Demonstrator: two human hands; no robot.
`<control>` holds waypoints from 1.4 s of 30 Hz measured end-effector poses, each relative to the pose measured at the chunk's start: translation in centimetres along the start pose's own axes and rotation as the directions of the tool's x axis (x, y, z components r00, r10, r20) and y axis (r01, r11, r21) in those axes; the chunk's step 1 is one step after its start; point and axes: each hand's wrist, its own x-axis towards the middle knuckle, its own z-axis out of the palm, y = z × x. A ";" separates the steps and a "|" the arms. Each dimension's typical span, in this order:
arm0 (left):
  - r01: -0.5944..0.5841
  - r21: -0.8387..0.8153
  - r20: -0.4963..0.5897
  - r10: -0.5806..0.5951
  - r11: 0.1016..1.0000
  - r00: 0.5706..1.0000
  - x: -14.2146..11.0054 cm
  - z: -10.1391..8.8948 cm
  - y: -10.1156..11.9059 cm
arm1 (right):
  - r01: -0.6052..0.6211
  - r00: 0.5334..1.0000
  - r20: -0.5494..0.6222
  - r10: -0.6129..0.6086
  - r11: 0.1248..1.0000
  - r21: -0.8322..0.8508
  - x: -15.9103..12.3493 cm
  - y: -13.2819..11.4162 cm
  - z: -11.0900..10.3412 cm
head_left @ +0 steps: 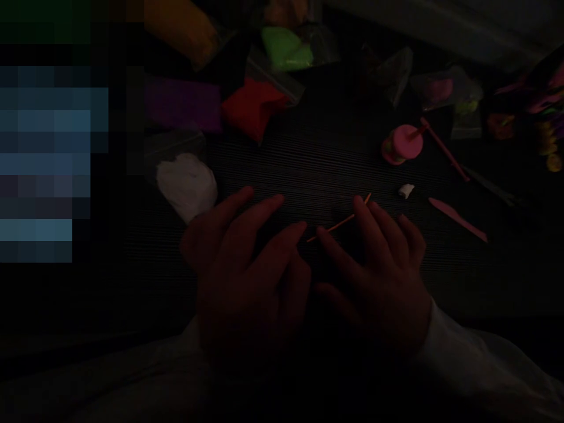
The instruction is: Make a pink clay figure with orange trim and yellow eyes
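Observation:
A thin orange strand [338, 225] lies slantwise on the dark table. Over it is my right hand [383, 264], fingers spread, with fingertips touching or just above the strand. My left hand [247, 264] is open to the left of the strand, its fingers stretched out and holding nothing visible. A bag of white clay [187, 182] lies just beyond my left fingers. Beyond my right hand is a small white lump [406, 191], and a pink modelling knife [458, 220] lies to its right. The picture is very dark, so fine contact is hard to see.
Bags of purple [183, 106], red [255, 108], green [287, 50] and orange [183, 32] material lie at the back left. A pink spool-shaped piece [403, 143] and a pink stick tool [446, 150] are at the right. Colourful pieces [549, 132] sit at the far right.

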 end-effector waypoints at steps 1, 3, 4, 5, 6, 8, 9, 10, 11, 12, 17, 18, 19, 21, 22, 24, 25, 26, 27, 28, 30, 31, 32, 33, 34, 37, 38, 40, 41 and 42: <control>-0.001 0.001 0.001 0.001 1.000 1.000 0.0 0.0 0.0 | 0.000 1.000 -0.002 0.000 1.000 0.006 -0.1 0.2 -0.1; -0.007 0.003 -0.013 0.007 1.000 1.000 0.1 0.0 0.0 | 0.006 1.000 -0.014 -0.006 1.000 0.011 -0.5 0.8 -0.3; -0.008 0.003 -0.018 0.008 1.000 1.000 0.1 0.0 0.1 | 0.010 1.000 -0.024 -0.010 1.000 0.007 -0.7 1.2 -0.5; -0.008 0.003 -0.021 0.008 1.000 1.000 0.1 0.0 0.1 | 0.012 0.999 -0.033 -0.012 1.000 -0.002 -0.9 1.6 -0.6; -0.005 0.002 -0.018 0.005 1.000 1.000 0.1 0.0 0.1 | 0.009 0.999 -0.037 -0.009 1.000 -0.016 -1.1 1.9 -0.7; -0.004 0.002 -0.010 0.005 1.000 1.000 0.1 0.0 0.1 | -0.010 0.999 -0.037 0.008 0.999 -0.042 -1.2 2.3 -0.9; -0.010 0.003 -0.011 0.010 1.000 1.000 0.1 0.0 0.1 | -0.019 0.999 -0.033 0.017 0.999 -0.051 -1.1 2.4 -0.9; -0.015 0.004 -0.017 0.015 1.000 1.000 0.1 0.0 0.1 | -0.025 0.999 -0.026 0.024 0.998 -0.056 -0.9 2.4 -0.8; -0.020 0.006 -0.021 0.020 1.000 1.000 0.1 0.0 0.0 | -0.027 0.999 -0.021 0.026 0.998 -0.059 -0.8 2.4 -0.8; -0.023 0.006 -0.024 0.023 1.000 0.999 0.1 0.0 0.0 | -0.026 1.000 -0.018 0.025 0.998 -0.061 -0.6 2.3 -0.7; -0.011 -0.007 -0.010 0.011 1.000 1.000 0.2 0.0 0.0 | -0.021 1.000 0.007 0.021 0.998 -0.067 -0.5 2.0 -0.3; -0.009 -0.009 -0.008 0.009 1.000 1.000 0.1 0.0 0.0 | -0.025 1.000 0.014 0.026 0.997 -0.069 -0.6 2.0 -0.3; -0.008 -0.010 -0.009 0.008 1.000 1.000 0.1 0.0 0.0 | -0.029 0.999 0.018 0.030 0.997 -0.071 -0.7 2.1 -0.3; -0.013 -0.009 -0.007 0.013 1.000 1.000 0.1 0.0 -0.1 | -0.031 0.999 0.018 0.032 0.997 -0.076 -0.6 2.1 -0.3; -0.015 -0.007 0.000 0.015 1.000 1.000 0.1 0.0 -0.1 | -0.029 0.999 0.015 0.030 0.997 -0.078 -0.5 2.1 -0.3; -0.022 0.005 -0.002 0.022 1.000 1.000 0.1 0.0 -0.2 | -0.020 1.000 0.015 0.022 0.997 -0.080 -0.1 2.0 -0.3; -0.027 0.014 -0.008 0.027 1.000 1.000 0.1 0.0 -0.2 | -0.018 1.000 0.015 0.019 0.997 -0.080 0.0 2.0 -0.2; -0.031 0.020 -0.011 0.031 0.999 0.999 0.1 0.0 -0.2 | -0.018 1.000 0.015 0.019 0.997 -0.080 0.0 2.0 -0.2; -0.033 0.022 -0.014 0.034 0.999 0.999 0.2 0.0 -0.2 | -0.020 1.000 0.019 0.022 0.997 -0.079 -0.1 2.1 -0.2; -0.033 0.020 -0.014 0.034 0.999 0.999 0.2 0.0 -0.2 | -0.025 0.999 0.023 0.026 0.997 -0.077 -0.3 2.1 -0.2; -0.024 0.007 0.000 0.024 1.000 1.000 0.2 0.0 -0.1 | -0.035 0.999 0.027 0.037 0.997 -0.075 -0.6 2.2 -0.3; -0.018 0.001 0.007 0.018 1.000 1.000 0.2 0.0 -0.1 | -0.038 0.999 0.028 0.040 0.997 -0.073 -0.7 2.2 -0.3; -0.013 0.000 0.004 0.013 1.000 1.000 0.2 0.0 -0.1 | -0.039 0.999 0.028 0.041 0.997 -0.072 -0.7 2.2 -0.2; -0.011 0.003 0.006 0.011 1.000 1.000 0.2 0.0 0.0 | -0.037 0.999 0.027 0.039 0.997 -0.070 -0.6 2.2 -0.2; -0.015 0.009 -0.001 0.015 1.000 1.000 0.2 0.0 0.0 | -0.033 0.999 0.020 0.034 0.997 -0.068 -0.5 2.1 -0.2; -0.040 0.024 -0.024 0.041 0.999 0.999 0.1 0.1 -0.1 | -0.016 1.000 0.005 0.016 0.998 -0.064 -0.2 2.3 -0.3; -0.045 0.026 -0.025 0.045 0.999 0.999 0.0 0.1 -0.1 | -0.009 1.000 -0.003 0.009 0.998 -0.063 -0.2 2.4 -0.4; -0.044 0.022 -0.016 0.044 0.999 0.999 0.0 0.2 -0.2 | 0.001 1.000 -0.014 -0.002 0.998 -0.067 -0.4 3.0 -0.7; -0.041 0.019 -0.009 0.041 0.999 0.999 0.1 0.2 -0.2 | 0.001 1.000 -0.023 -0.002 0.997 -0.073 -0.6 3.4 -0.8; -0.039 0.015 -0.009 0.039 0.999 0.999 0.1 0.2 -0.2 | -0.008 0.999 -0.032 0.006 0.996 -0.085 -0.8 3.8 -0.9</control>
